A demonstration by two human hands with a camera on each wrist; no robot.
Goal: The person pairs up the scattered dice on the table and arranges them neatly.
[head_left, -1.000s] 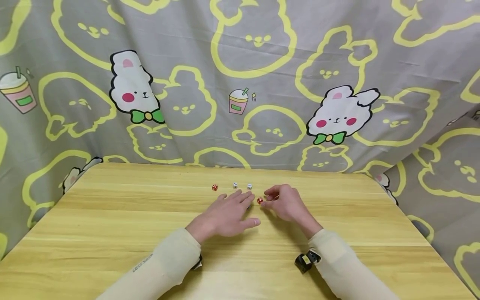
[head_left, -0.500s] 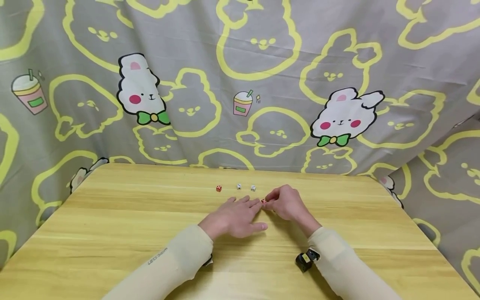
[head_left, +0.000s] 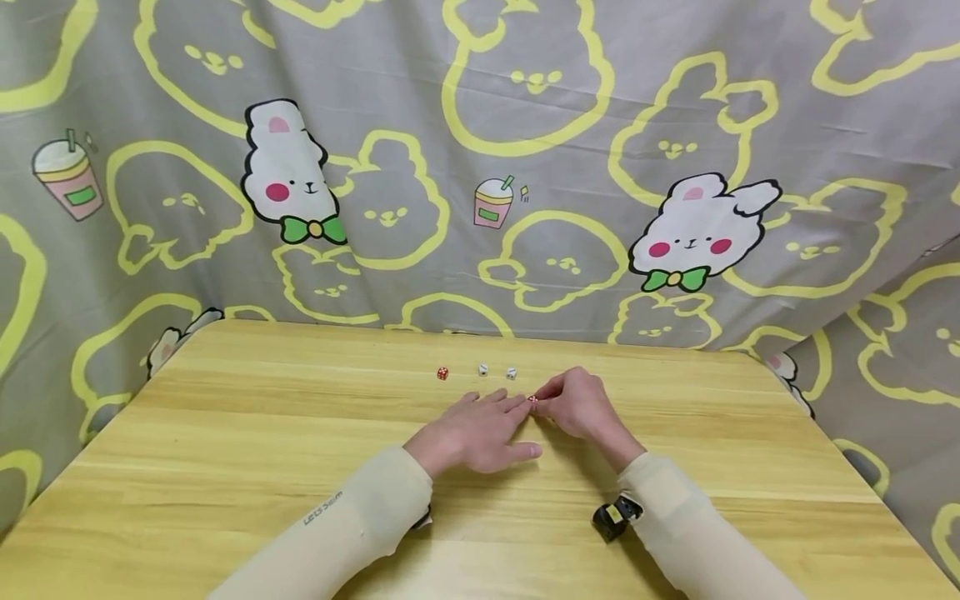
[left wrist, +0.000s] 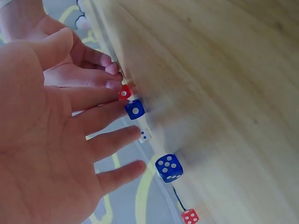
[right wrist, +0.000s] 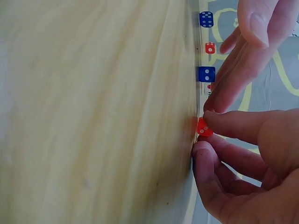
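Between thumb and index finger, my right hand (head_left: pixel 581 404) pinches a red die (right wrist: pixel 204 126) low at the wooden table. My left hand (head_left: pixel 483 433) is palm down with straight fingers; its index fingertip reaches the same red die, though firm contact is hard to tell. In the left wrist view, one blue die (left wrist: pixel 135 109) is by the left fingertips and another blue die (left wrist: pixel 169 168) stands past the little finger. Both blue dice are hidden by the left hand in the head view. Farther back stand a red die (head_left: pixel 442 373) and two white dice (head_left: pixel 483 369).
The wooden table (head_left: pixel 240 425) runs back to a grey curtain (head_left: pixel 420 108) with yellow cartoon outlines. A black wrist camera (head_left: pixel 611 518) hangs from the right sleeve.
The right thumb and index finger have closed on the red die. The left hand has shifted right, its fingertips now at that die. The farther dice keep their places on the table.
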